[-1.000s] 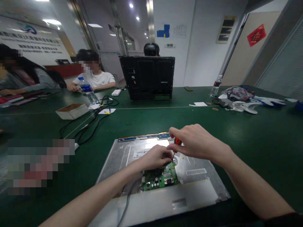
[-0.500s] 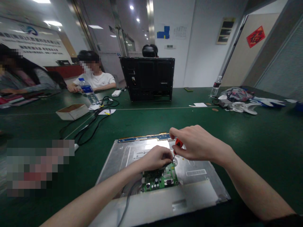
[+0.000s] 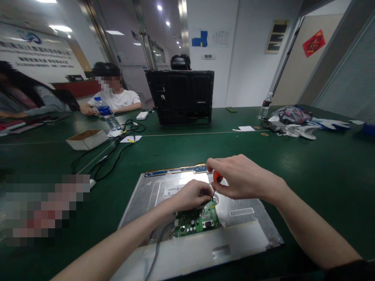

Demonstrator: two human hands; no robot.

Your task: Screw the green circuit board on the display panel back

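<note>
My right hand (image 3: 244, 177) is closed around the orange handle of a screwdriver (image 3: 217, 176). The screwdriver's thin shaft points down at the upper right corner of a green circuit board (image 3: 197, 222). Close against the shaft, the fingers of my left hand (image 3: 191, 195) are pinched together over the board's upper edge; whatever they hold is hidden. Under the board lies a silvery metal display panel (image 3: 146, 203), flat on the table. A grey cable (image 3: 156, 251) runs from the board's left side toward me.
A black monitor casing (image 3: 183, 97) stands upright across the green table (image 3: 307, 175). To the left are a small open box (image 3: 87, 139), black cables (image 3: 117, 154) and a water bottle (image 3: 107, 113). Gloves (image 3: 301, 130) and another bottle (image 3: 265, 105) lie right. Co-workers sit beyond.
The whole view has shifted slightly left. My right hand has turned a little with the screwdriver, showing its handle from another angle; my left hand stays in place on the board.
</note>
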